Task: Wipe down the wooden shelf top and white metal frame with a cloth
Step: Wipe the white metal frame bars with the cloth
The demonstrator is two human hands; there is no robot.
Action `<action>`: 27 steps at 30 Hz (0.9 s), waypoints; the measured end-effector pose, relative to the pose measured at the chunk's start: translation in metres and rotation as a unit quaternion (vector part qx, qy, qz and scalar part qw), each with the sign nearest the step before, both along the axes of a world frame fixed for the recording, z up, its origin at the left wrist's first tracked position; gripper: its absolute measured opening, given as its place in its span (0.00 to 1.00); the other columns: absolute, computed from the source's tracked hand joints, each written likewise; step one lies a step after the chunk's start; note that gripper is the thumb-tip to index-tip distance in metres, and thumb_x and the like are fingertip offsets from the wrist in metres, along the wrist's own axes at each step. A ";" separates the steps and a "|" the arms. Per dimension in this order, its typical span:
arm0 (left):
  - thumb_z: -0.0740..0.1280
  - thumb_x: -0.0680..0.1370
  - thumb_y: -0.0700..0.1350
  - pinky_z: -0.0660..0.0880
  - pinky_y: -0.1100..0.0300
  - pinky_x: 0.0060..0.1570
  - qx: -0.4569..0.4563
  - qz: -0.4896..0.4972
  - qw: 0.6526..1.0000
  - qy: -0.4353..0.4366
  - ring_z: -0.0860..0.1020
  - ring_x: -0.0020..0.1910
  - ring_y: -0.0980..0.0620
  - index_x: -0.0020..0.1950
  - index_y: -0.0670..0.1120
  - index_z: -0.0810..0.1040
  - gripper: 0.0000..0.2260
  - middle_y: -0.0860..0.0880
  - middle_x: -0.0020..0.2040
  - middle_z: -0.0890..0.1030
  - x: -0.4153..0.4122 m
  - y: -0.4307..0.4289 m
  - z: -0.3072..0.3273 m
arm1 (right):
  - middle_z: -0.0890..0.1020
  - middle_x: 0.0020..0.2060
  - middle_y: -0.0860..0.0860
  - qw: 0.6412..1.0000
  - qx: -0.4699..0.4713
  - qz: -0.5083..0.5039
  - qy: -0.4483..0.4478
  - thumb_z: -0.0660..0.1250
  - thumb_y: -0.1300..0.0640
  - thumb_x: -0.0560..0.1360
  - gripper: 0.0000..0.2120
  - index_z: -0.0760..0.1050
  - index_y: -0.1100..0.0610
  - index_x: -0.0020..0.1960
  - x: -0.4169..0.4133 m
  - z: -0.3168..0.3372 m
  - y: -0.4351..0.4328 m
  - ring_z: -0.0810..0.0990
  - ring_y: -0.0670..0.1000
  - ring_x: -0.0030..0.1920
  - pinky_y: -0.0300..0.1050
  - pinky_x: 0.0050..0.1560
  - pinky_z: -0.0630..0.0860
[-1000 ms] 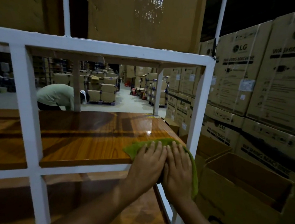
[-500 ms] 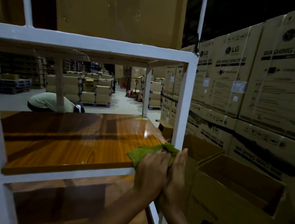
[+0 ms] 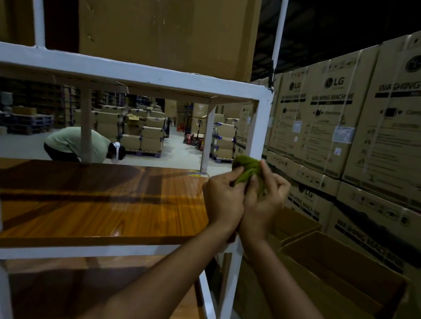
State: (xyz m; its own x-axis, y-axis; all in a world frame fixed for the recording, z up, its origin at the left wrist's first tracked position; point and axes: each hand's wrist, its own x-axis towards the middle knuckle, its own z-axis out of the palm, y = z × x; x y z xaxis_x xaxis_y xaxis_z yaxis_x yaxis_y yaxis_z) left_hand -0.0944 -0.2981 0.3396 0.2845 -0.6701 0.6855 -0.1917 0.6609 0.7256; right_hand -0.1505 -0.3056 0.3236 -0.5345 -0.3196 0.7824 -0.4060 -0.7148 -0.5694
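A green cloth [image 3: 249, 170] is bunched up against the right upright post of the white metal frame [image 3: 260, 128], above the shelf's right end. My left hand [image 3: 223, 200] and my right hand [image 3: 263, 203] sit side by side and both grip the cloth, pressing it to the post. The glossy wooden shelf top [image 3: 98, 198] stretches away to the left of my hands, with a second wooden shelf [image 3: 108, 292] beneath it. Part of the post is hidden behind my hands.
Stacked washing machine cartons [image 3: 366, 130] form a wall on the right. Open cardboard boxes [image 3: 335, 275] stand below them beside the frame. A large carton [image 3: 155, 14] rests on the frame's upper level. Beyond the shelf a person [image 3: 81, 143] bends over.
My hands have lifted the cloth off the wooden shelf top and up onto the right frame post, bunching it between them. The view has shifted slightly.
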 end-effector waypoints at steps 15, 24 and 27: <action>0.70 0.77 0.41 0.80 0.48 0.37 -0.083 0.062 0.995 -0.003 0.81 0.37 0.52 0.48 0.45 0.86 0.05 0.48 0.38 0.85 -0.012 -0.010 0.111 | 0.83 0.47 0.49 0.999 -0.018 0.036 0.000 0.68 0.61 0.78 0.08 0.81 0.58 0.56 -0.017 0.122 -0.003 0.79 0.36 0.45 0.29 0.45 0.76; 0.67 0.80 0.45 0.68 0.67 0.31 -0.098 0.099 0.989 -0.056 0.81 0.36 0.51 0.61 0.45 0.82 0.12 0.45 0.43 0.85 -0.015 -0.016 0.037 | 0.85 0.46 0.49 0.996 0.030 0.077 -0.020 0.68 0.60 0.78 0.09 0.82 0.57 0.57 -0.025 0.054 -0.004 0.83 0.43 0.47 0.40 0.47 0.80; 0.65 0.82 0.46 0.76 0.63 0.34 -0.081 0.075 0.991 -0.070 0.81 0.37 0.54 0.61 0.45 0.82 0.11 0.46 0.43 0.85 -0.014 -0.014 0.006 | 0.85 0.46 0.50 0.995 0.050 0.081 -0.038 0.67 0.61 0.78 0.08 0.82 0.57 0.56 -0.022 0.021 -0.001 0.83 0.44 0.48 0.44 0.48 0.82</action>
State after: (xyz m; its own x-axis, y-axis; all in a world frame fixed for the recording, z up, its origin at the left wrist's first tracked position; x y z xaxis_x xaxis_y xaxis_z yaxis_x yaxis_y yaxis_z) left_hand -0.1082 -0.3117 0.3454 0.2664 -0.5051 0.8209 -0.3882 0.7234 0.5710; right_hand -0.1729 -0.3068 0.3443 -0.5267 -0.4809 0.7009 -0.2429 -0.7050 -0.6663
